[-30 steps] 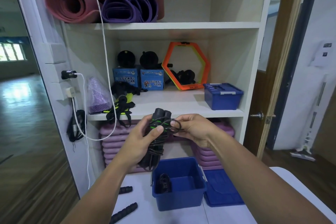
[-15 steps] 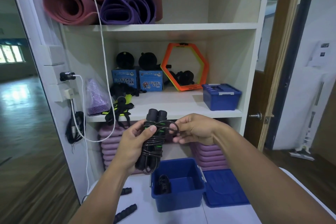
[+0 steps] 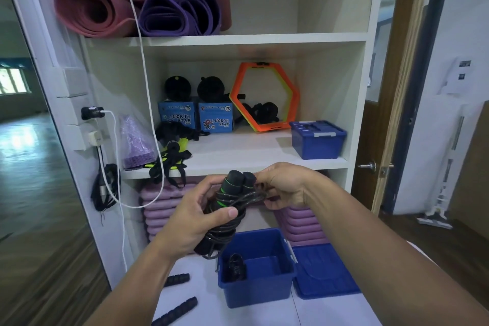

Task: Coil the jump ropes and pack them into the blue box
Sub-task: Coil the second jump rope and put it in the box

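The task looks to be about in the middle. One black coiled rope [image 3: 235, 268] lies already inside the open blue box [image 3: 259, 291], against its left wall, and the box stands on the white table [image 3: 330, 312] with its lid [image 3: 324, 272] lying just beside it on the right. A second jump rope [image 3: 232, 201], black with green rings on its two handles, is held in the air above the box, in front of the shelf. The left hand [image 3: 195, 217] grips this bundle, its fingers curled round the handles and the thumb pressing on the wound cord. The right hand [image 3: 285, 188] pinches a turn of the cord near the top of the handles; I judge that the last turn is being wound or tucked. On the table, left of the box, lie two black ribbed handles [image 3: 176, 311], probably of one more rope to coil; its cord is not visible. After that, the lid is probably to be put on.
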